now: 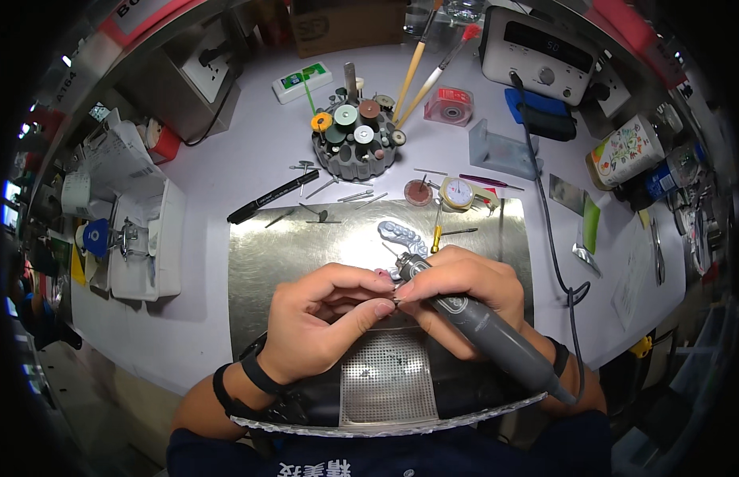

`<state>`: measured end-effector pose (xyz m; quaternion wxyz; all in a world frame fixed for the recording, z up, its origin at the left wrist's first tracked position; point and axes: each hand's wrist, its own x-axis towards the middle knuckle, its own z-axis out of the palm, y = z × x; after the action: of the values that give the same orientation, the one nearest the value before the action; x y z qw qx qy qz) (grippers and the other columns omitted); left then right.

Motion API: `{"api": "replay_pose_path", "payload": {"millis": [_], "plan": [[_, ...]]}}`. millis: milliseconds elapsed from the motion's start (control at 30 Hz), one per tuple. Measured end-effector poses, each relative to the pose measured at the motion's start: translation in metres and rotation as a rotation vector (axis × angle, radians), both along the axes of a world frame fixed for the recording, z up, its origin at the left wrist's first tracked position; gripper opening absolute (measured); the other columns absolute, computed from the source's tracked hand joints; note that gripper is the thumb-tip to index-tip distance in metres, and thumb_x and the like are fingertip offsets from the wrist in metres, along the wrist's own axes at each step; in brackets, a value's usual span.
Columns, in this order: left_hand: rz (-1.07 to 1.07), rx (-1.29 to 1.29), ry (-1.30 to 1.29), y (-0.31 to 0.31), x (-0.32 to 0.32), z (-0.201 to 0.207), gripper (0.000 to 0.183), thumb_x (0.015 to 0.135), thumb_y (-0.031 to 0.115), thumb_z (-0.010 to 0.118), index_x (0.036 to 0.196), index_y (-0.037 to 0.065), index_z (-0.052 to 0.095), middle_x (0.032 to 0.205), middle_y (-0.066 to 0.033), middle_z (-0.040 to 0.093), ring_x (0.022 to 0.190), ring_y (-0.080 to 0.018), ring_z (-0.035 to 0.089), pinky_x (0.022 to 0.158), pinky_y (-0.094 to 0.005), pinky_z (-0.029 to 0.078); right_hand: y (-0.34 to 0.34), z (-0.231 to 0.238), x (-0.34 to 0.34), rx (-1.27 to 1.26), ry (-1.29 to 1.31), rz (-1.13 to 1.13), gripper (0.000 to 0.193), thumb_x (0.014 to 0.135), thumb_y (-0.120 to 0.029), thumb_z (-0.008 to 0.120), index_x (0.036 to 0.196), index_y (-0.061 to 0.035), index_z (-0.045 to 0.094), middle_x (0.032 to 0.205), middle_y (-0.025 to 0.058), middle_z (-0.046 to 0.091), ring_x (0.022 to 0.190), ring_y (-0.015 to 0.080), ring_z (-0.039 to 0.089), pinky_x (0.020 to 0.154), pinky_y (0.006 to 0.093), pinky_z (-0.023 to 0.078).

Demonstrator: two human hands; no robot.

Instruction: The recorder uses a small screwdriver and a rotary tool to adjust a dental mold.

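Note:
My right hand point(485, 290) is wrapped around a thick dark grey rotary handpiece point(497, 342), whose tip points up and left. A thin bit sticks out of its nose. My left hand point(318, 318) is closed in a pinch on something small, mostly hidden by the fingertips; a bit of pink and shiny silver shows there. The fingertips of both hands meet over the metal sheet point(274, 254). Just beyond them lies a grey dental arch model point(401, 235). Below the hands is a perforated metal grate point(388, 374).
A round bur stand point(355, 159) full of grinding wheels and brushes stands behind. Around it lie a black marker point(274, 196), loose burs, a dial gauge point(458, 192) and a yellow-handled tool point(437, 237). A control box point(536, 56) trails a cord point(548, 215) down the right. A white bin point(159, 254) stands left.

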<state>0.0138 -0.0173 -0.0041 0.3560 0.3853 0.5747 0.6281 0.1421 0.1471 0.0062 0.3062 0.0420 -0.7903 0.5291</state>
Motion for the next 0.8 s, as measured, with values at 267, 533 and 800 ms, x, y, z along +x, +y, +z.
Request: {"api": "replay_pose_path", "payload": {"millis": [267, 533, 800], "plan": [[0.021, -0.054, -0.131, 0.004, 0.005, 0.005, 0.027, 0.085, -0.006, 0.064, 0.111, -0.008, 0.058, 0.103, -0.0177, 0.067, 0.09, -0.0197, 0.068, 0.081, -0.0295, 0.056, -0.006, -0.007, 0.0, -0.042, 0.042, -0.066, 0.031, 0.069, 0.012, 0.07, 0.096, -0.0019, 0.066, 0.079, 0.0091, 0.066, 0.067, 0.016, 0.064, 0.06, 0.024, 0.049], [0.023, -0.068, -0.352, 0.005, 0.006, -0.001, 0.019, 0.087, -0.002, 0.064, 0.105, -0.007, 0.061, 0.099, -0.0157, 0.068, 0.087, -0.0164, 0.067, 0.077, -0.0278, 0.058, -0.009, -0.015, -0.004, -0.105, 0.084, -0.123, 0.031, 0.068, 0.013, 0.069, 0.095, -0.0012, 0.064, 0.075, 0.0091, 0.064, 0.064, 0.0135, 0.063, 0.058, 0.0227, 0.048], [0.032, -0.043, -0.413, 0.004, 0.009, -0.006, 0.017, 0.087, -0.004, 0.061, 0.103, -0.007, 0.058, 0.096, -0.0182, 0.067, 0.084, -0.0209, 0.068, 0.074, -0.0332, 0.06, -0.015, -0.016, -0.005, -0.196, 0.125, -0.135, 0.029, 0.07, 0.013, 0.069, 0.095, -0.0005, 0.064, 0.073, 0.0076, 0.064, 0.063, 0.0104, 0.062, 0.056, 0.021, 0.047]]}}
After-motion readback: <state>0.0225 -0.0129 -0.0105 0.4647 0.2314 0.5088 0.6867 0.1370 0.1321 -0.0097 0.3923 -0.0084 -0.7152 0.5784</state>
